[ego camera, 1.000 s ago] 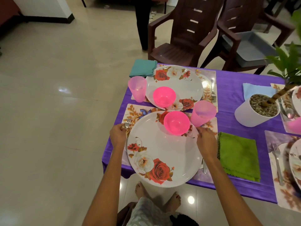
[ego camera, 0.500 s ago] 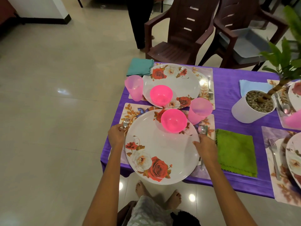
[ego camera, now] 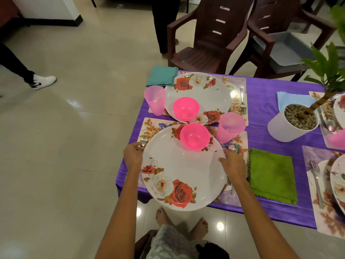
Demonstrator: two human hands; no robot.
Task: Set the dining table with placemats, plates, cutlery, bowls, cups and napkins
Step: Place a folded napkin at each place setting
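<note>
Purple cloth, round glossy plate – hands gripping

Both hands grip a large white round rose-patterned plate at the table's near left corner: left hand on its left rim, right hand on its right rim. A bright pink plastic bowl sits on its far side; a folded green cloth napkin lies just right.
</note>
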